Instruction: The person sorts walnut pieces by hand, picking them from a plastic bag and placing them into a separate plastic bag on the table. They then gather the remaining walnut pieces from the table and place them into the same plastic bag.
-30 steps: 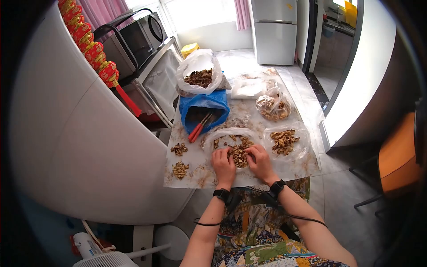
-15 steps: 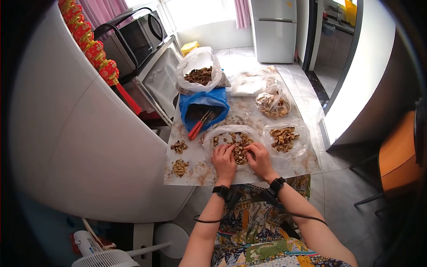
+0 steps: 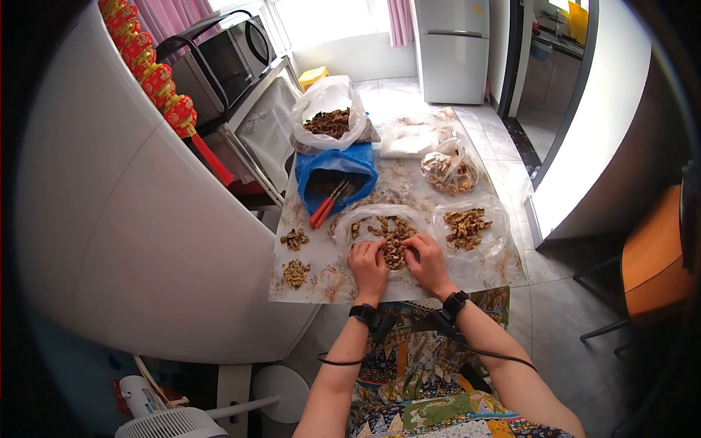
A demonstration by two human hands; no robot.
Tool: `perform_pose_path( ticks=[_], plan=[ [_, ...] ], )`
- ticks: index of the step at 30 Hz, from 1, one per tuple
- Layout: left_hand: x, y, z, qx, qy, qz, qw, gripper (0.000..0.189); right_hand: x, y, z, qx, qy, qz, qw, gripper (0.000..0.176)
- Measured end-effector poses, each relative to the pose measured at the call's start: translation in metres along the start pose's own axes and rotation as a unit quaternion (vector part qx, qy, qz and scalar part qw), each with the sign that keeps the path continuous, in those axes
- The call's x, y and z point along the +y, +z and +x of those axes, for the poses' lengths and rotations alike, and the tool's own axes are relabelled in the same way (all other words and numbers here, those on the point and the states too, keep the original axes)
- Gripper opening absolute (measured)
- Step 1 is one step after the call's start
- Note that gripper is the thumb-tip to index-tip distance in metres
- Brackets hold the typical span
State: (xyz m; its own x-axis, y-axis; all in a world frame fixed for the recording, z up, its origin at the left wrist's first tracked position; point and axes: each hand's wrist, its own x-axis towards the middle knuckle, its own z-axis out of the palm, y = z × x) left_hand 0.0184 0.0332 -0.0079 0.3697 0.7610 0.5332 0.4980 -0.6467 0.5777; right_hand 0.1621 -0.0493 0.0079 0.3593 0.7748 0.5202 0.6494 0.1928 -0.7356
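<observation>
Bench [image 3: 339,290], one, with a flowered cover, seen from where I stood: at its near edge, a heap of brown nut pieces [image 3: 395,253] lay in an open clear bag [image 3: 356,217], between the person's two hands. Left hand [image 3: 368,267]: palm down at the heap's left side, fingers bent, fingertips in among the pieces; its grip was partly curled, and I could not tell whether it had hold of one. Right hand [image 3: 426,261]: at the heap's right side, thumb and fingers drawn near each other at the pieces; whether that grip pinched anything, I could not tell. Wristbands, black, two [image 3: 363,314], one on each wrist. To the left of the clear bag, two small piles, a darker one [image 3: 294,239] and, nearer the edge, a paler one [image 3: 296,274]. To its right, a second clear bag [image 3: 496,233], spread open, with more pieces [image 3: 466,228] in the middle. Beyond that, a bunched clear bag [image 3: 448,172] with pieces inside, and near it a flat white packet [image 3: 406,144]. Behind the left hand, a blue bag [image 3: 358,158], mouth open, with red-handled pliers [image 3: 321,212] leaning out over its rim. Just behind it, a white bag [image 3: 355,102], open at the top, holding dark brown bits [image 3: 327,123].
</observation>
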Motion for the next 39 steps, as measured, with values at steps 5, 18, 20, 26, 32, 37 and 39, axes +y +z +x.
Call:
perform_pose_path(
  ticks=[5, 18, 20, 26, 32, 37, 39],
  plan=[
    [0.008, -0.006, 0.001, 0.034, -0.002, -0.049, 0.998, 0.017, -0.001, -0.001, 0.000, -0.006, 0.007, -0.003, 1.000, 0.017],
    [0.012, -0.011, 0.000, 0.033, 0.034, -0.107, 0.993, 0.013, -0.005, -0.002, 0.000, -0.030, -0.031, 0.030, 0.999, 0.027],
    [0.010, -0.011, -0.001, 0.019, 0.029, -0.105, 0.994, 0.013, -0.004, -0.002, -0.001, -0.033, -0.031, 0.028, 0.999, 0.025],
    [0.011, -0.010, -0.002, -0.003, -0.006, -0.135, 0.991, 0.011, -0.005, -0.003, 0.000, -0.025, -0.041, 0.022, 0.999, 0.021],
    [0.008, -0.010, -0.001, -0.006, 0.029, -0.104, 0.994, 0.013, -0.003, -0.002, -0.001, -0.025, -0.044, 0.015, 0.999, 0.016],
    [0.010, -0.010, 0.000, 0.004, 0.039, -0.111, 0.993, 0.012, -0.003, -0.002, 0.000, -0.020, -0.041, 0.020, 0.999, 0.013],
    [0.016, -0.015, 0.002, 0.001, 0.032, -0.116, 0.993, 0.011, -0.003, -0.001, 0.000, -0.017, -0.041, 0.020, 0.999, 0.012]
  ],
)
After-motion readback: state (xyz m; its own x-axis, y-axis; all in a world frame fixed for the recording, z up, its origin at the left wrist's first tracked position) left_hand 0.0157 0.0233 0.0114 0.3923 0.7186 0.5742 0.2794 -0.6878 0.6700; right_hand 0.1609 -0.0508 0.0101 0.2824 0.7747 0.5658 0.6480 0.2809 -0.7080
